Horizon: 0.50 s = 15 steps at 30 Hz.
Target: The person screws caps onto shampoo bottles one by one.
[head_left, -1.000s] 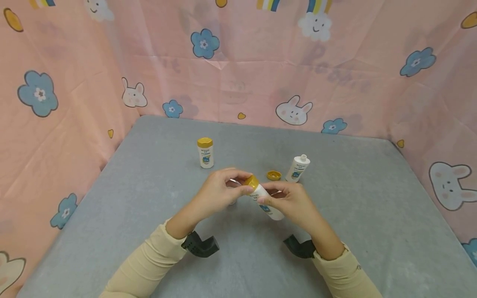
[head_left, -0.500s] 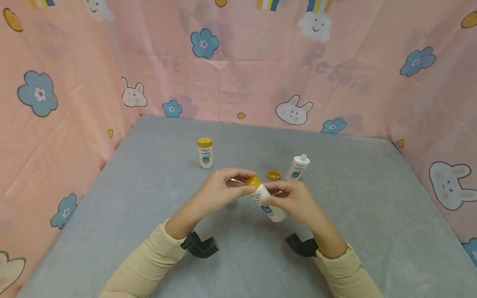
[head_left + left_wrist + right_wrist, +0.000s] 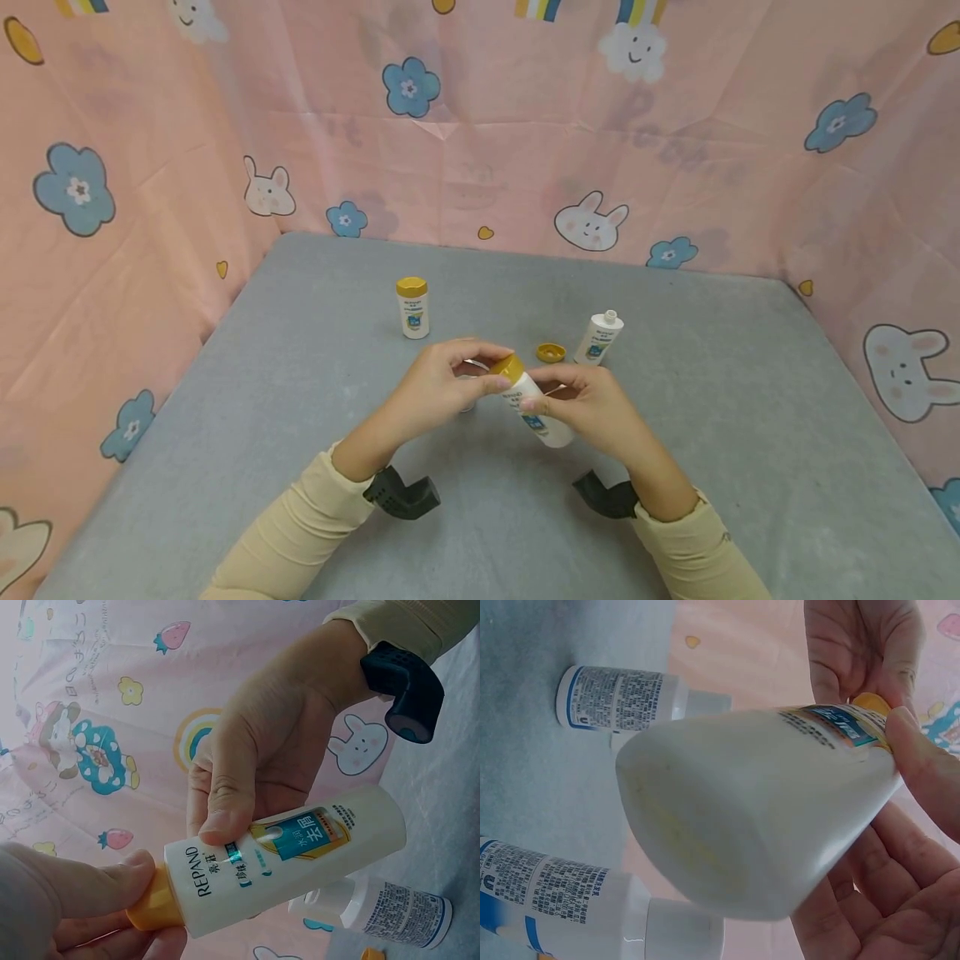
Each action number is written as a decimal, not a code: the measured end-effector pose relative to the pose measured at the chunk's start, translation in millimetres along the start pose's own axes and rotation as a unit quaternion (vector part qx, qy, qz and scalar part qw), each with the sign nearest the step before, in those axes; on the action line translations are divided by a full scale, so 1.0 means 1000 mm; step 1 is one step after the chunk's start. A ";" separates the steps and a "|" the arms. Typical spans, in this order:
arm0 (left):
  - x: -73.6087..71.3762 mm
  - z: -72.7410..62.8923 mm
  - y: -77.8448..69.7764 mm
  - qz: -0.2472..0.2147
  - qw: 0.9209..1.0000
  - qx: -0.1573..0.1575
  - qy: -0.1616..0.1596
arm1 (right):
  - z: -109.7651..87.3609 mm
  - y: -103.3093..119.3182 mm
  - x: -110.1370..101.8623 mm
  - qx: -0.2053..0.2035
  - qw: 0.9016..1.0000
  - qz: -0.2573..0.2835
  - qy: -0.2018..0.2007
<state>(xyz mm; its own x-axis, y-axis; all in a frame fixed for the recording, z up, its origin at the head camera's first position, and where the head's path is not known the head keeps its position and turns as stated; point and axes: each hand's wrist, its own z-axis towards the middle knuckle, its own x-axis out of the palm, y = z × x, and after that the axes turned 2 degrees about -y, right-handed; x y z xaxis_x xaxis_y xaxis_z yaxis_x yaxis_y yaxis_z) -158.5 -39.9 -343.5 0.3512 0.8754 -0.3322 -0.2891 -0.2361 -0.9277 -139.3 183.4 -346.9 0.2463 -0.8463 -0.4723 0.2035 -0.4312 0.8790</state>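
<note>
A white shampoo bottle (image 3: 542, 425) with a yellow cap (image 3: 510, 367) is held tilted above the table, its cap end toward the upper left. My left hand (image 3: 435, 383) pinches the cap between thumb and fingers. Round the bottle's body my right hand (image 3: 588, 404) has its thumb on the front label and its fingers behind. In the left wrist view the cap (image 3: 156, 900) sits against the bottle's shoulder (image 3: 180, 889). The right wrist view looks at the bottle's base (image 3: 705, 832). Behind my left hand a white object (image 3: 467, 406) is mostly hidden.
A capped shampoo bottle (image 3: 413, 317) stands at the back left of the grey table (image 3: 315, 317). Toward the right an uncapped white bottle (image 3: 598, 340) stands beside a loose yellow cap (image 3: 551, 352). Printed pink cloth (image 3: 480, 150) hangs round the table.
The held bottle has shifted and turned slightly, its base a little lower and further right than a second ago. Both hands keep their grips; the other bottles have not moved.
</note>
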 end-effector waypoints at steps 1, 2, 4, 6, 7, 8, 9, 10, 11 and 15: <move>0.000 0.000 0.000 0.001 1.000 0.001 0.001 | 0.000 0.000 0.000 -0.002 1.000 0.001 0.001; 0.000 0.000 0.000 0.001 1.000 0.002 0.002 | 0.000 -0.001 0.000 -0.002 1.000 0.001 0.002; -0.001 0.000 0.000 0.002 1.000 0.009 0.006 | 0.000 -0.002 0.000 -0.005 1.000 0.002 0.005; -0.001 0.000 0.001 0.002 1.000 0.016 0.010 | 0.001 -0.002 -0.001 -0.008 1.000 0.002 0.009; -0.002 0.000 0.001 0.001 1.000 0.019 0.012 | 0.001 -0.003 -0.001 -0.010 1.000 0.001 0.010; -0.002 0.001 0.001 -0.001 1.000 0.021 0.013 | 0.002 -0.003 -0.001 -0.011 1.000 0.001 0.012; -0.002 0.001 0.001 -0.003 1.000 0.022 0.013 | 0.002 -0.003 -0.002 -0.011 1.000 0.002 0.013; -0.002 0.001 0.001 -0.006 1.000 0.022 0.014 | 0.002 -0.003 -0.002 -0.011 1.000 0.001 0.012; -0.003 0.001 0.001 -0.009 1.000 0.020 0.013 | 0.002 -0.003 -0.002 -0.009 1.000 0.002 0.010; -0.002 0.002 0.002 -0.018 1.000 0.007 0.006 | 0.002 -0.002 -0.004 0.004 1.000 0.005 0.001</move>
<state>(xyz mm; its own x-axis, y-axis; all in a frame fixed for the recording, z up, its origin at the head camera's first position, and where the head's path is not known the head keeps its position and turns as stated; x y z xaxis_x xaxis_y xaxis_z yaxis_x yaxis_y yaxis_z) -162.1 -41.1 -344.6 0.3721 0.8782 -0.3006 -0.2889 -0.1982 -0.9366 -142.3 186.9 -347.1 0.2509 -0.8500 -0.4632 0.1934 -0.4249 0.8844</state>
